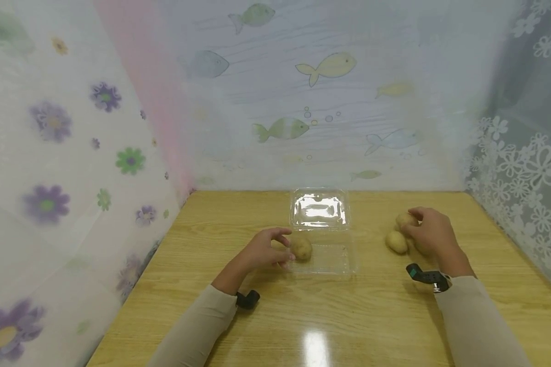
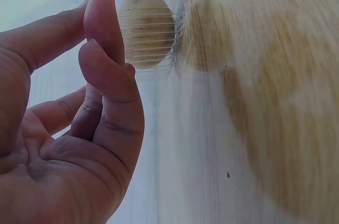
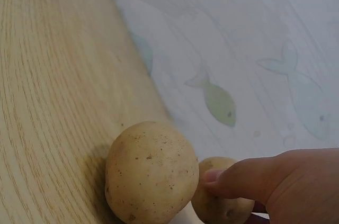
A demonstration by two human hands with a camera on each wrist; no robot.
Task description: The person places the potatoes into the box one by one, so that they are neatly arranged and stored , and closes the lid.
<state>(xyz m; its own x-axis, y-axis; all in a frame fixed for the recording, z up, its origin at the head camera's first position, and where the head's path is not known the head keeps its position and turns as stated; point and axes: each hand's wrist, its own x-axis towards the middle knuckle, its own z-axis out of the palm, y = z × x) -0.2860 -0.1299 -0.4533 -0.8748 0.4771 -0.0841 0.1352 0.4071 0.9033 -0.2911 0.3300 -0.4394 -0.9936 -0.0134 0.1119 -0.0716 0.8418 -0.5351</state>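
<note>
A clear plastic clamshell container (image 1: 330, 260) lies with its lid (image 1: 320, 210) folded back toward the wall. One potato (image 1: 301, 248) sits at the container's left end, seen through the ribbed side in the left wrist view. My left hand (image 1: 267, 248) is at that end, fingers loosely bent around the corner beside the potato. Whether its fingertips touch the plastic is hard to tell. On the right, my right hand (image 1: 433, 234) grips a potato (image 3: 221, 211), thumb on its near side. Another potato (image 3: 152, 173) rests against it, and one more (image 1: 422, 248) is partly hidden under the hand.
The wooden table (image 1: 349, 316) meets a fish-patterned sheet (image 1: 280, 127) at the back. Flower-patterned sheets stand along the left and right sides. A dark camera mount (image 1: 424, 275) is strapped on the right wrist, another (image 1: 248, 299) on the left.
</note>
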